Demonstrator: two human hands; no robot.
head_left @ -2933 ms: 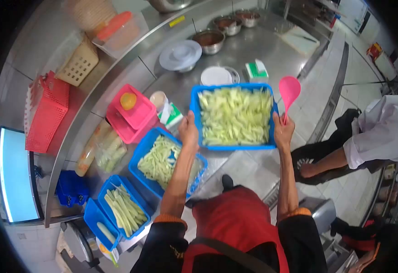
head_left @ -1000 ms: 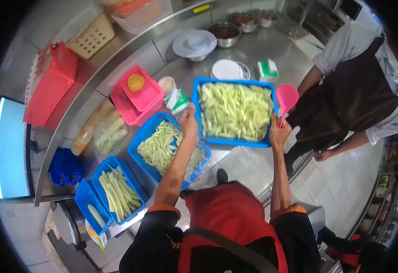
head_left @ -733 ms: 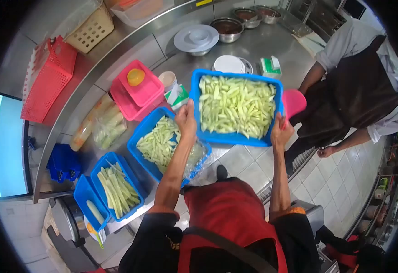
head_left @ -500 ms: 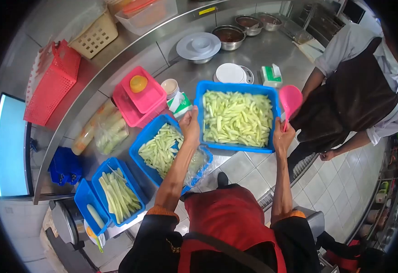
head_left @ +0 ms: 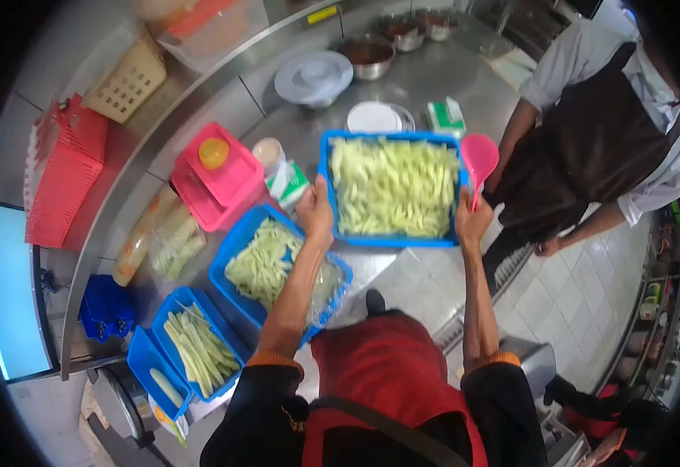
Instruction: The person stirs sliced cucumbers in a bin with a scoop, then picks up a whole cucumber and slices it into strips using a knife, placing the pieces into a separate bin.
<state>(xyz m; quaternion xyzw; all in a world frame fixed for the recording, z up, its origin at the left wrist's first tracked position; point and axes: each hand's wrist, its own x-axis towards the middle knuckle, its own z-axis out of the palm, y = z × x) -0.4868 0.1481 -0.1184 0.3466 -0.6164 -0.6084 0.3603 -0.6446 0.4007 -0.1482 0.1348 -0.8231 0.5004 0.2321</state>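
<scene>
Both my hands hold a blue tray (head_left: pixel 390 240) filled with pale green vegetable strips (head_left: pixel 394 187). My left hand (head_left: pixel 314 210) grips its left edge. On the right edge is my right hand (head_left: pixel 473 219), which also holds the handle of a pink ladle (head_left: pixel 479 159). Below and left of my left hand, a second blue tray (head_left: pixel 227 268) has more cut strips and a plastic bag in it. Further left, a blue bin (head_left: pixel 223 327) contains long strips, beside another blue bin (head_left: pixel 139 354) with one whole peeled piece.
A co-worker in a brown apron (head_left: pixel 589 148) stands at the right. Behind the tray are a white scale (head_left: pixel 374 117), stacked plates (head_left: pixel 313 76) and metal bowls (head_left: pixel 368 58). Pink containers (head_left: pixel 200 206) stand left; a shelf edge (head_left: pixel 161 128) runs above.
The view has shifted and blurred a little. The held tray and ladle appear slightly further left and higher, still in my hands. The co-worker stands in about the same place.
</scene>
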